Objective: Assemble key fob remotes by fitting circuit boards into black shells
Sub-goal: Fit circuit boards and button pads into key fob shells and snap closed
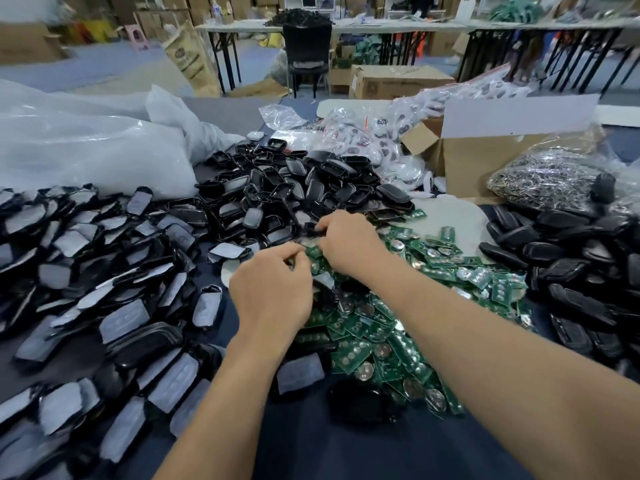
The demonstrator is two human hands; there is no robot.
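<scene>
Over the heap of flat green circuit boards, left hand pinches one board, right hand curls round a glossy black shell right above it.

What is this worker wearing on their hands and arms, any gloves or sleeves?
Nothing that shows. The left hand and right hand are bare, no gloves. The left forearm and right forearm are uncovered down to the picture's edge, no sleeve in view. No watch, bracelet or ring is visible.
</scene>
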